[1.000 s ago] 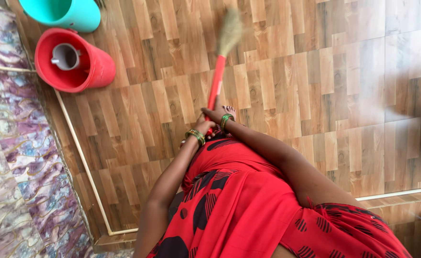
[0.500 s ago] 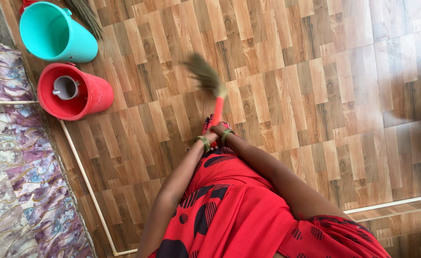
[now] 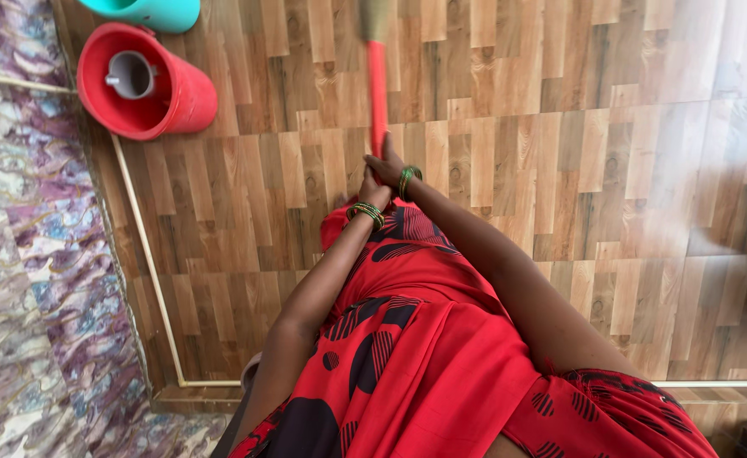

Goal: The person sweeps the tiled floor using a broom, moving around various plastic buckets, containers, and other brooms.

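Broom (image 3: pixel 377 76): red stick, straw-coloured bristle head at 12 o'clock, cut off by the upper frame edge.
Long axis: 6 to 12 o'clock, head pointing away from the person.
Right hand (image 3: pixel 388 166): clenched round the stick's near end.
Left hand (image 3: pixel 372 192): just behind it, wrapped on the same end.
Handling: likely light; stiff stick, soft bristles; best held at the stick's near end, hands stacked.
Surroundings: wood-pattern floor (image 3: pixel 560 170); red bucket (image 3: pixel 144 83) at 10 o'clock, grey mug (image 3: pixel 130 75) inside.
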